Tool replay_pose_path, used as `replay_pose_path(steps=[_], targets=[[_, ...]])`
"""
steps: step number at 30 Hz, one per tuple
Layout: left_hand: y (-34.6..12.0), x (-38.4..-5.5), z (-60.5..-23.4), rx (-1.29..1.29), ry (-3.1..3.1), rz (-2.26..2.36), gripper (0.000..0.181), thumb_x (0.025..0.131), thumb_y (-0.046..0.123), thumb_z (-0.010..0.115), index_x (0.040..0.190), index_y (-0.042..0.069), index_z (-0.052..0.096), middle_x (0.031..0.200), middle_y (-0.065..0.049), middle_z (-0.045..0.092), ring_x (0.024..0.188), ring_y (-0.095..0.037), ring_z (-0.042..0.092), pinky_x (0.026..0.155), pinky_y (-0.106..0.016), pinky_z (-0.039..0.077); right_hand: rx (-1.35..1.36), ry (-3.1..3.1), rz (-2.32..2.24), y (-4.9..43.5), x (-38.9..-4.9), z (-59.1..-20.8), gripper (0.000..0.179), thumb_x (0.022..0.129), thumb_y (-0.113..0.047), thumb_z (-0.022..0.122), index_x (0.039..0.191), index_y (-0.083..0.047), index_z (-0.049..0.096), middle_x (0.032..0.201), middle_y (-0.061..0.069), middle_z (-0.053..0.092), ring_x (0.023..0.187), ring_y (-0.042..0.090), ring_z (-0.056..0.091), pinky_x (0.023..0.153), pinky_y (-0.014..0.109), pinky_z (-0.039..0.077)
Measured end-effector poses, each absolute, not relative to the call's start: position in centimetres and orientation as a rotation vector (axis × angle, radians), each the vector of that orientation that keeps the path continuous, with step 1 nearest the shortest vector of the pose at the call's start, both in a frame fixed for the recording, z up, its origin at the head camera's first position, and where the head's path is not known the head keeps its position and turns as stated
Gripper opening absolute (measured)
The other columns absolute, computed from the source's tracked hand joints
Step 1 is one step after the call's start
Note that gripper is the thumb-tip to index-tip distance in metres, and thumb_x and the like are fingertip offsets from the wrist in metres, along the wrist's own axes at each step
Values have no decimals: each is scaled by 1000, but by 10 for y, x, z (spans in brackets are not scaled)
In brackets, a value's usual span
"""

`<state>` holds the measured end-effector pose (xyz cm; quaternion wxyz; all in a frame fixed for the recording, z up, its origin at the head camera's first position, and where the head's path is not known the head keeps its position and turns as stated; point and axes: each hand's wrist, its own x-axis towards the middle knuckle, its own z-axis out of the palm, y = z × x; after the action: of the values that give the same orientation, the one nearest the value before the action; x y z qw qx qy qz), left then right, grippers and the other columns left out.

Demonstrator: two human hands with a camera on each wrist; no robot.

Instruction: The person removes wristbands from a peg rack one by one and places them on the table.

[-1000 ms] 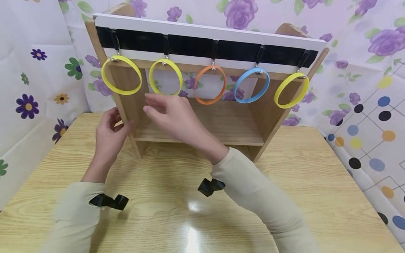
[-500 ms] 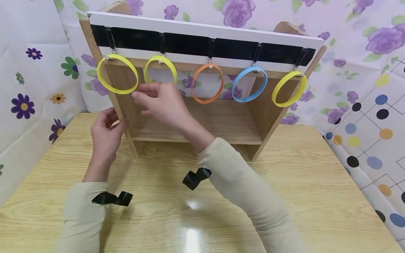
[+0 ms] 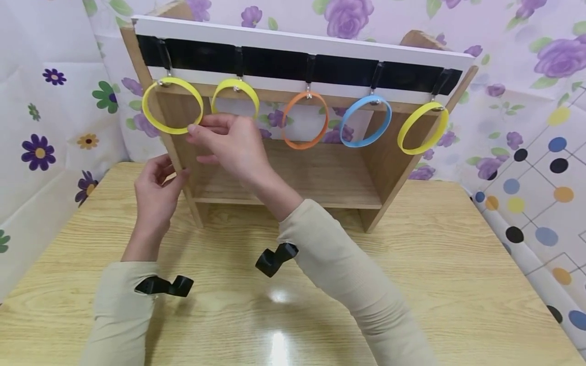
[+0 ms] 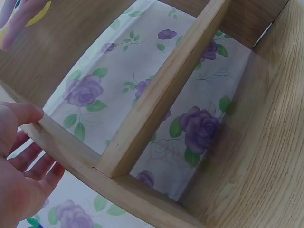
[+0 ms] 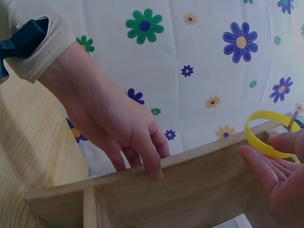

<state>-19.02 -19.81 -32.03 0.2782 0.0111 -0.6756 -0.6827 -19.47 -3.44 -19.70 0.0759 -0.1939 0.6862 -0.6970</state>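
Observation:
A wooden shelf stands on the table, with a white board and black strip along its top front. From hooks there hang a far-left yellow wristband, a second yellow one, an orange one, a blue one and a far-right yellow one. My left hand grips the shelf's left side panel, thumb inside and fingers outside. My right hand pinches the lower right edge of the far-left wristband, thumb and fingers on either side of the band in the right wrist view.
The wood-grain table extends in front of the shelf and to both sides. Flowered cloth hangs close behind it, and a dotted cloth stands at the right. Each sleeve carries a black wrist camera.
My right hand has moved left and up, from below the second yellow wristband to the far-left one, and now pinches its lower edge. My left hand has stayed on the side panel.

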Motion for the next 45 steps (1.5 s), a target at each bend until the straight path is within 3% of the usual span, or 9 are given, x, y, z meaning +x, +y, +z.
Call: replay_pose_path(steps=[11,28,45], targets=[[-198,-191,-321,23,-1902,-1749,33,90,3,65,123,5,58,115,-2,57,110,-18,55,96,-31,47,-564,1842,-2309,-38,-194,-202,25,89,-8,70,108,6,65,92,8,70,80,13,70,70,31,58],[-198,-189,-322,37,-1877,-1779,32,89,3,66,120,5,60,113,-1,58,108,-18,55,91,-24,48,-682,1804,-2383,-42,-182,-179,20,89,-3,68,105,9,65,89,10,69,76,13,70,72,31,58],[-198,-188,-323,23,-1916,-1739,38,90,6,65,127,4,55,117,-2,56,110,-17,52,95,-27,47,-829,1841,-2297,-19,-168,-186,18,89,-2,68,106,6,65,96,11,70,89,20,68,76,33,58]])
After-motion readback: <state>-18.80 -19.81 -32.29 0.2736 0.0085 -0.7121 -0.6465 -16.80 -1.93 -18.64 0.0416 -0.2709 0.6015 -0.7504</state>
